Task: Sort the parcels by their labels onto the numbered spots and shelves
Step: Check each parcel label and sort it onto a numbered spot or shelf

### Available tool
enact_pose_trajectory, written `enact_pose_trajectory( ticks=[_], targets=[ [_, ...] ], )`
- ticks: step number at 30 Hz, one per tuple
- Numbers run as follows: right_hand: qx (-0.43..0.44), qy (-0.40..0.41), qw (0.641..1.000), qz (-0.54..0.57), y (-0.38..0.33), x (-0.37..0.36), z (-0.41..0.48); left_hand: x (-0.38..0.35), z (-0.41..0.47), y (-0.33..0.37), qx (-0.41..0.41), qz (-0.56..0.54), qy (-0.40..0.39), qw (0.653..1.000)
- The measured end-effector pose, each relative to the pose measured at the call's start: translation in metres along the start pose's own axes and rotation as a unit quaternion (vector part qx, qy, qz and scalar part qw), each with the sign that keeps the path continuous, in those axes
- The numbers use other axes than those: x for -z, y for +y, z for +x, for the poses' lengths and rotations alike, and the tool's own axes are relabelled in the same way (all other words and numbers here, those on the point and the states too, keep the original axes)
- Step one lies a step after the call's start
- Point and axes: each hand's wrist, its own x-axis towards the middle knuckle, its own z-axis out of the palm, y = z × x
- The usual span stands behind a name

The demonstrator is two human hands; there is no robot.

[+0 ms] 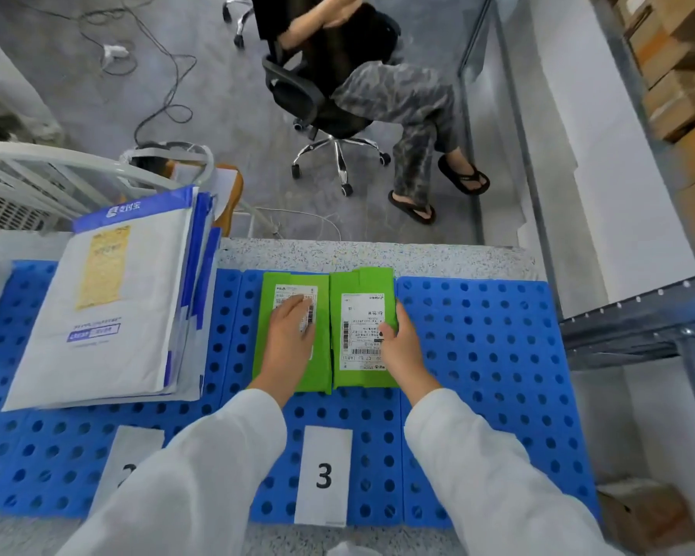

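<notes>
Palm-down, left hand (293, 335) presses left parcel (267, 298); right hand (398, 347) grips right parcel (362, 315).

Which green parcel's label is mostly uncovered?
The right green parcel: the right hand grips its edge, covering only a label corner, while the left hand lies flat across the label of the left green parcel.

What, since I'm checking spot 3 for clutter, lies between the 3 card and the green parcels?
Between the 3 card and the parcels, only bare blue mat, in the head view.

Parcel stockroom: metal shelving (618, 315), cartons (679, 66)
</notes>
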Motion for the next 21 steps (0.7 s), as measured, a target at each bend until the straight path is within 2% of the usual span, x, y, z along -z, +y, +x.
enact_pose_trajectory(
  ticks=[4,7,11,14,17,21],
  targets=[
    [0.011,0.004,0.989,-0.15,0.002,-0.009,0.003,0.0,-0.004,-0.005,-0.011,-0.001,0.009,1.0],
    [0.045,0.014,0.969,-0.243,0.004,-0.003,-0.002,0.003,-0.004,-0.004,-0.013,0.024,-0.018,0.999],
    [0.168,0.02,0.937,-0.306,-0.01,0.009,-0.018,0.015,0.0,0.003,-0.055,0.113,-0.093,0.988],
    [0.224,-0.027,0.892,-0.391,-0.032,0.019,-0.034,0.034,-0.002,0.017,-0.114,0.163,-0.098,0.975],
    [0.215,-0.091,0.859,-0.455,-0.053,0.032,-0.055,0.058,-0.006,0.034,-0.191,0.218,-0.116,0.95],
    [0.196,-0.065,0.851,-0.484,-0.064,0.047,-0.087,0.084,-0.018,0.049,-0.28,0.277,-0.149,0.907]
  ],
)
